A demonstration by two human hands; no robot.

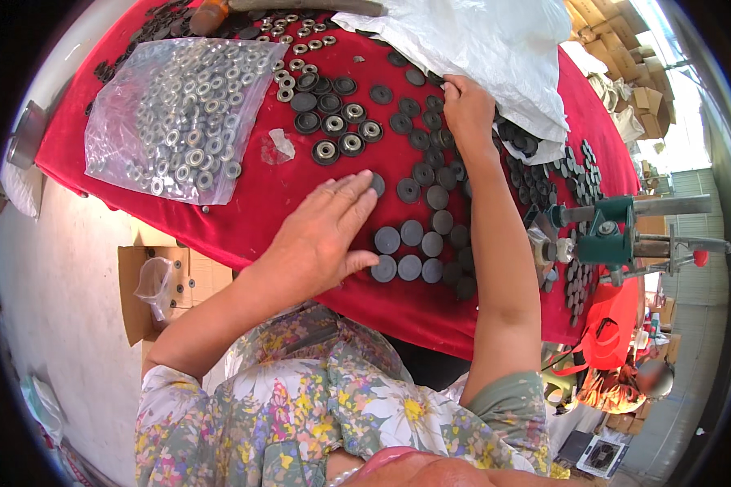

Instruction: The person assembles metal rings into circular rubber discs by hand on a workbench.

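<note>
My left hand [323,231] lies flat and open over the red cloth, fingers stretched out and thumb apart. Its fingertips touch a dark grey round cap [376,185]. Further off, my right hand [469,112] reaches to the edge of a white woven sack [479,40]. Its fingers are curled together beside several dark caps; what they hold, if anything, is hidden. Between my arms, flat grey caps [408,268] sit in short rows. Beyond my left hand, several black caps carry silvery metal rings [326,152] in their centres.
A clear plastic bag [195,114] full of metal rings rests at the left on the red cloth [260,219]. A green metal hand press [613,231] stands at the right. A hammer [300,6] lies at the far edge. An open cardboard box [138,292] is below left; another person [617,385] sits at right.
</note>
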